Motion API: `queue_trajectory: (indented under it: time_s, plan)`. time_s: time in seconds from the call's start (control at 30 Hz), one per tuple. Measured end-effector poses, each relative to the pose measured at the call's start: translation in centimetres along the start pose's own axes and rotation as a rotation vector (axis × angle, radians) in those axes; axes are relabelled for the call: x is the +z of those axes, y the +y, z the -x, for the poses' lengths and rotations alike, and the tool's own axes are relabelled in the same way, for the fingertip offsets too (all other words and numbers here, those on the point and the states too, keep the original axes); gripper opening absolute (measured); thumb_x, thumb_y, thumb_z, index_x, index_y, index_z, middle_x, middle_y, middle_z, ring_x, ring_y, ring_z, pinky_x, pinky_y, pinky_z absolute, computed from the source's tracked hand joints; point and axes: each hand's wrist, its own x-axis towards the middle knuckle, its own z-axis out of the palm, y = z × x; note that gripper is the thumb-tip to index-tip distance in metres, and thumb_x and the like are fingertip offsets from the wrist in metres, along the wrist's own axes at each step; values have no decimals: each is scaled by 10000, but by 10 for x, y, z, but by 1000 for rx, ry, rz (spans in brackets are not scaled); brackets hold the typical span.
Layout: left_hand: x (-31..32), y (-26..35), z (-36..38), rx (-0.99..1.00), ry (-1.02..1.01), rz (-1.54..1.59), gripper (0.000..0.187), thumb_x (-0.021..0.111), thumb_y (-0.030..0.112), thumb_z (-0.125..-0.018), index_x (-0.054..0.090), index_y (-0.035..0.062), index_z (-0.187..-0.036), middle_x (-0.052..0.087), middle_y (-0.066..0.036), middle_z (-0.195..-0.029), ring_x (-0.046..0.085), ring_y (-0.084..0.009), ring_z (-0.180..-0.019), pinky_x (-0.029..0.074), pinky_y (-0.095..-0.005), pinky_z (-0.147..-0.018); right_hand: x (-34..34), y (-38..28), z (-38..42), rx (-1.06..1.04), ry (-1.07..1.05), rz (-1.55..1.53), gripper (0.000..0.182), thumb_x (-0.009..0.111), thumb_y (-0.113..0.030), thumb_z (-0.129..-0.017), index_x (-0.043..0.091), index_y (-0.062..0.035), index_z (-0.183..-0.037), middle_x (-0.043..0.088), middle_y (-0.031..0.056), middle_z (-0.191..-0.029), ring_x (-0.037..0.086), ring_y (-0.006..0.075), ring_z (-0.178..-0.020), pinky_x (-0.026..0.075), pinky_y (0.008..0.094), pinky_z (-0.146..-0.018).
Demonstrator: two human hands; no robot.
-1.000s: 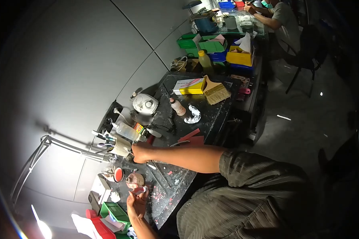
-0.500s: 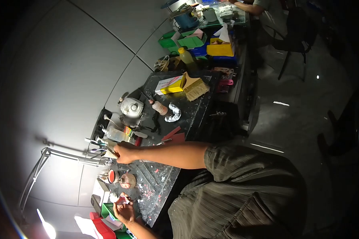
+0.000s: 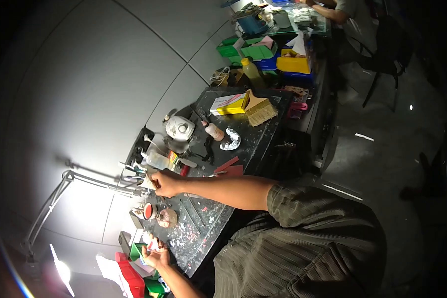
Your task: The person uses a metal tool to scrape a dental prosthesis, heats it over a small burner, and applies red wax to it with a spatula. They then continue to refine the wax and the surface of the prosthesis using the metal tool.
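Note:
My right hand (image 3: 168,183) reaches forward to a pale holder (image 3: 148,182) with several thin-handled tools (image 3: 133,174) standing in it. Its fingers are closed there, and what they grip is hidden. In my left hand (image 3: 157,256), fingers and thumb are curled round a small pink-and-white piece (image 3: 154,245), which looks like a dental model with pink wax. Between the hands stand a jar of red material (image 3: 149,211) and a squat glass pot (image 3: 168,218). Two slim tools (image 3: 191,212) lie on the bench beside the pot.
The dark bench (image 3: 203,243) carries scattered scraps, pink sheets (image 3: 231,169), a white arch-shaped model (image 3: 231,139), a dropper bottle (image 3: 213,131), a brush (image 3: 261,111) and a yellow-white box (image 3: 229,104). A lamp arm (image 3: 47,203) rises beyond. Another person's arm (image 3: 330,12) rests at a farther table.
The whole view has shifted, so the bench sits farther right in it. My right hand stays at the tool holder. The piece in my left hand appears slightly turned.

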Motion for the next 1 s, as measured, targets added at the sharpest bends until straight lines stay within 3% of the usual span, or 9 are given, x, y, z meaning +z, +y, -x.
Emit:
queue_trajectory:
  time_s: [0.1,0.2,0.4,1.0]
  plan:
    - [8,-3,4,15,9,15,546,533,406,-888,560,-31,-1215,591,-152,-928,480,-251,-716,382,-357,-679,-6,-14,2,107,-44,-90,140,675,-37,-767,613,21,-878,667,104,-724,644,172,-520,506,325,-486]
    - [2,-2,-1,42,20,11,566,542,400,-887,546,-42,-1242,601,-162,-957,505,-260,-735,390,-360,-675,-13,-23,6,119,-50,-135,121,657,-34,-818,605,41,-897,669,107,-724,668,170,-554,540,307,-453]
    - [1,0,-4,20,38,9,600,507,394,-908,520,-44,-1317,620,-177,-977,519,-266,-738,401,-360,-683,-9,-15,1,210,-78,-238,138,648,-24,-817,602,65,-913,682,126,-756,684,182,-593,563,306,-470]
    - [-5,-1,-10,0,-22,-33,562,473,354,-935,504,-18,-1355,646,-206,-1055,575,-283,-774,449,-370,-684,-3,-21,4,153,-76,-371,113,675,-20,-809,586,39,-846,675,115,-737,678,164,-618,552,308,-453]
